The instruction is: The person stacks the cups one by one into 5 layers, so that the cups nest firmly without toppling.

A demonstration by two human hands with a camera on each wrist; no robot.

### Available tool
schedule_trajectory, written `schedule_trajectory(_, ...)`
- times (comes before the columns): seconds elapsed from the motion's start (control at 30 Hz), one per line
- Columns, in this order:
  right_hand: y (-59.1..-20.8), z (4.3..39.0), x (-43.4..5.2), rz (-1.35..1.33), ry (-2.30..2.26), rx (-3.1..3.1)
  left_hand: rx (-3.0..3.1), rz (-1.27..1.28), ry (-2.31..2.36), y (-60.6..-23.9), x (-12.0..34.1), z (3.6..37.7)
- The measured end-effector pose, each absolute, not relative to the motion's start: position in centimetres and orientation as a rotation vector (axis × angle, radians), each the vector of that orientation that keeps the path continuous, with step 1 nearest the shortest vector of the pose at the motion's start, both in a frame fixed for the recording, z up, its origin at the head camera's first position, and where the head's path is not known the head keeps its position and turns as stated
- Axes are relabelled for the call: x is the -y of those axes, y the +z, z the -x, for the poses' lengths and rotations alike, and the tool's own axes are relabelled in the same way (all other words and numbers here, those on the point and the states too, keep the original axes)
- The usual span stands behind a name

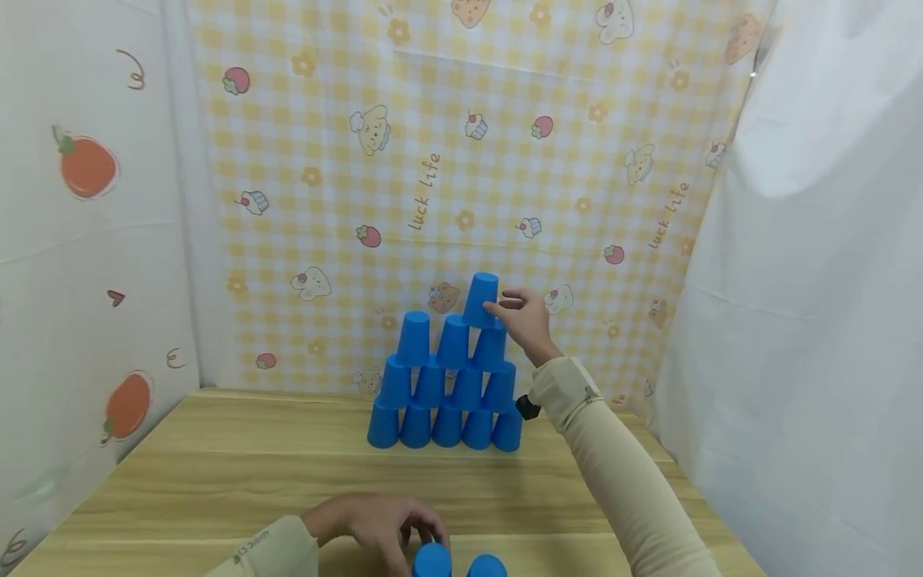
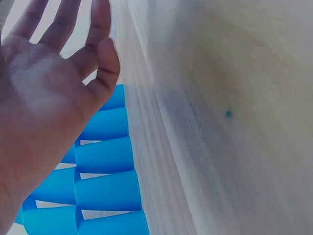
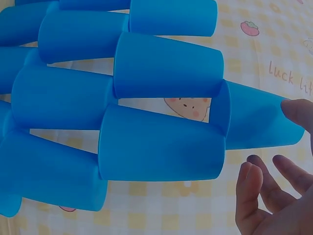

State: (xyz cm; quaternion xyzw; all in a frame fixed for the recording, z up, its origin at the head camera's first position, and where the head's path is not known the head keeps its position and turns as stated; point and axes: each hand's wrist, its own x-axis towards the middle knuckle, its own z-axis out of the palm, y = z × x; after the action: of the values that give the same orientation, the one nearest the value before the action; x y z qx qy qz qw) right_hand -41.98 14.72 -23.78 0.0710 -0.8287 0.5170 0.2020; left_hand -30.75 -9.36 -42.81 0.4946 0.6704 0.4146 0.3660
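Several upside-down blue cups form a pyramid [image 1: 447, 385] at the back of the wooden table [image 1: 216, 473]. A single blue cup [image 1: 481, 300] sits slightly tilted on its upper right. My right hand [image 1: 508, 306] touches that cup's side with loose fingertips. In the right wrist view the thumb meets the top cup [image 3: 259, 120] while the other fingers [image 3: 254, 181] stay off it. At the front edge my left hand [image 1: 414, 533] rests by a blue cup [image 1: 431, 559], with a second cup [image 1: 486, 566] beside it. The left wrist view shows the left hand [image 2: 54, 88] with straight fingers, and the pyramid [image 2: 102, 171] beyond.
A yellow checked cloth [image 1: 433, 160] hangs right behind the pyramid. A white curtain [image 1: 815, 320] closes the right side, and a white cloth with fruit prints [image 1: 86, 240] closes the left. Bare tabletop lies between the pyramid and the front cups.
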Motion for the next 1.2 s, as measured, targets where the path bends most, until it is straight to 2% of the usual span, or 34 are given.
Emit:
schedule_trajectory(0.53,-23.9,42.1,-15.0,-0.224,1.426,2.331,-2.166,-1.163,1.289,-41.8,9.5,30.9)
schedule_trajectory(0.83,-24.0,41.8,-14.9,-0.224,1.441,2.331,-2.424,-0.992,1.450,-40.8,8.7,30.6)
schedule_trajectory(1.2,-24.8,41.5,-15.3,-0.224,1.423,2.326,-2.711,-0.887,1.616,-38.2,8.2,31.1)
